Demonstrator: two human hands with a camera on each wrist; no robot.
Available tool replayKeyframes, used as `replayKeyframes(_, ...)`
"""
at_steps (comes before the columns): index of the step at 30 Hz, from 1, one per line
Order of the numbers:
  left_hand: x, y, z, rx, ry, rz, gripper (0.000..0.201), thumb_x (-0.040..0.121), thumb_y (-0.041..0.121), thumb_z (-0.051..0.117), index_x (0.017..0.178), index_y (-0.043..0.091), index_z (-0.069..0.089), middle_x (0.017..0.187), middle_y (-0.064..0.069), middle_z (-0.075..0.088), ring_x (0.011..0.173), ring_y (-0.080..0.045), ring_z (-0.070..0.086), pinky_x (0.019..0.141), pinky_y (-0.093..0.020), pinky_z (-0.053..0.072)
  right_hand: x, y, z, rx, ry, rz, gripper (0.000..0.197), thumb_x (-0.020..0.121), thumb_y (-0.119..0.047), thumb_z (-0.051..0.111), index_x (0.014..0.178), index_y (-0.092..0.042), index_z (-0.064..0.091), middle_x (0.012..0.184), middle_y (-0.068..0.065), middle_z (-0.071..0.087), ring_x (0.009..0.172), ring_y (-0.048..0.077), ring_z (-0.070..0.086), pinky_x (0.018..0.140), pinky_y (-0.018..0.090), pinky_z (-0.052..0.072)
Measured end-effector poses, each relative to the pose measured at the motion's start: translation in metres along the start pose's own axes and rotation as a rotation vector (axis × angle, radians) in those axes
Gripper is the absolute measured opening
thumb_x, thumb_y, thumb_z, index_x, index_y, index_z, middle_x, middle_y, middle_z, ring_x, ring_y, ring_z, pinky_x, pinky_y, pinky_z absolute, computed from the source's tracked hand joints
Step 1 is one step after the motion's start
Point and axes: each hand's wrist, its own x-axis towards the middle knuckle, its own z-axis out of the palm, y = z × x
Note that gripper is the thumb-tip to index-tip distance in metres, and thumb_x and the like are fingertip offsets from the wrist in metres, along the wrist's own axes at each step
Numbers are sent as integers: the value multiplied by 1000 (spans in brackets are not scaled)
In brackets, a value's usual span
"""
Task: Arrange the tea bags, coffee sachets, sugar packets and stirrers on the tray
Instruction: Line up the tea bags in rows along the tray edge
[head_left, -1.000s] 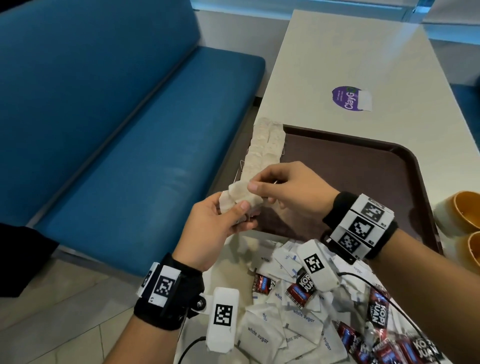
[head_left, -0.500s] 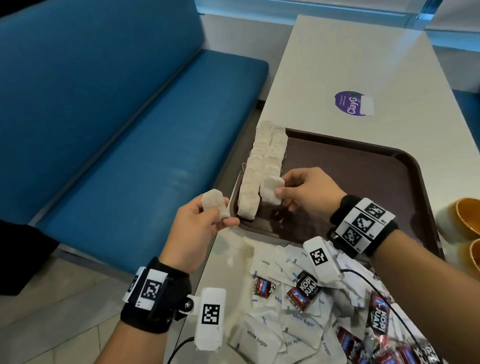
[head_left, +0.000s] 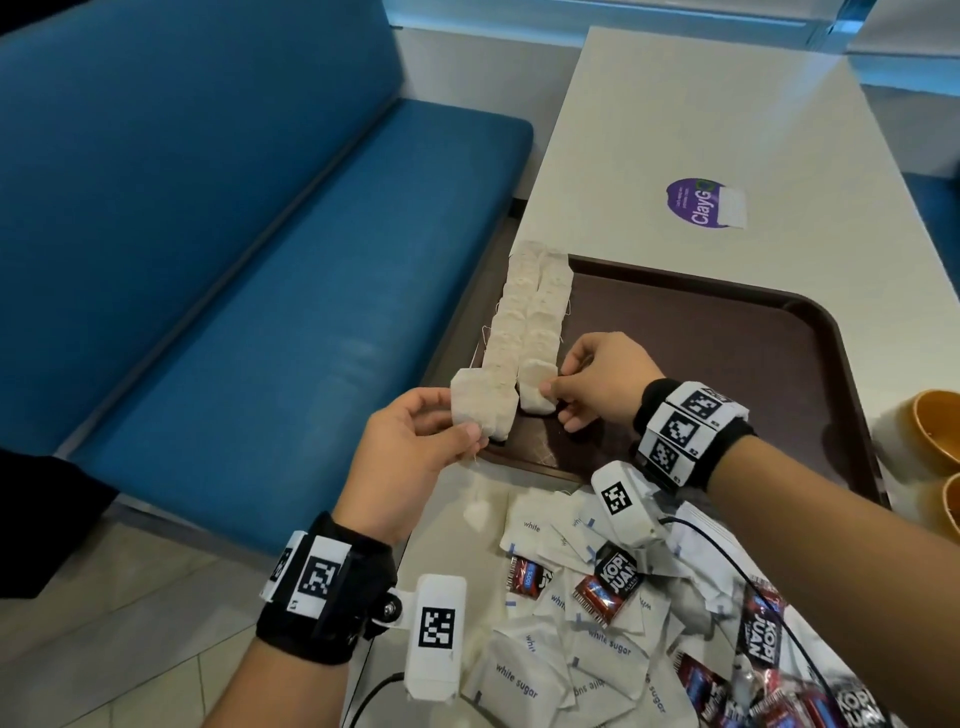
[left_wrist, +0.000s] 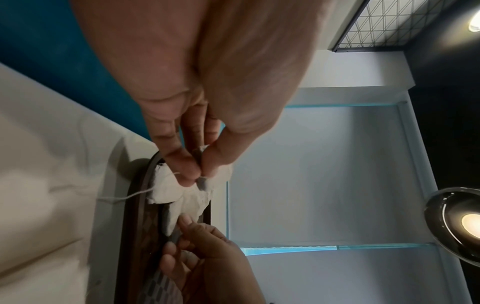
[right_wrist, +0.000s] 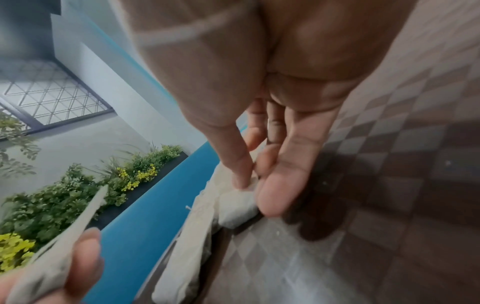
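Observation:
Two rows of beige tea bags (head_left: 524, 312) run along the left side of the brown tray (head_left: 727, 364). My left hand (head_left: 457, 421) pinches one tea bag (head_left: 478, 405) by its lower edge and holds it at the near end of the left row; its string and tag (head_left: 478, 512) dangle below. The left wrist view shows the same pinch on that tea bag (left_wrist: 168, 189). My right hand (head_left: 556, 379) pinches the last tea bag (head_left: 535, 387) of the right row, which lies on the tray (right_wrist: 389, 144). White sugar packets (head_left: 571, 649) and red-black coffee sachets (head_left: 613, 577) lie heaped in front of the tray.
Two orange cups (head_left: 935, 426) stand at the right edge of the table, beside the tray. A purple sticker (head_left: 701, 202) is stuck to the tabletop beyond the tray. A blue bench (head_left: 260, 260) runs along the table's left edge.
My left hand has carried its tea bag rightwards from off the tray's corner to the near end of the left row. My right hand has stayed on the last bag of the right row.

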Motion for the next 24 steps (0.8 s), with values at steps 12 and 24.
replayKeyframes(12,1,6,18,113,-73,88,21,80,7,85,99,11,75,98,-21,76,93,-36,75,86,-42,59,-58,-18,10,199,-108,-252,28,88,-18,80,114,-12,71,94,14,72,60,14,63,59,37,53)
replayKeyframes(24,-5,9,13,1021,-163,410,22,91,33,74,112,35,70,117,23,62,124,-3,44,107,-24,39,-38,8,-2,17,-90,-166,8,90,-16,79,86,-10,74,71,9,72,61,15,65,63,30,60)
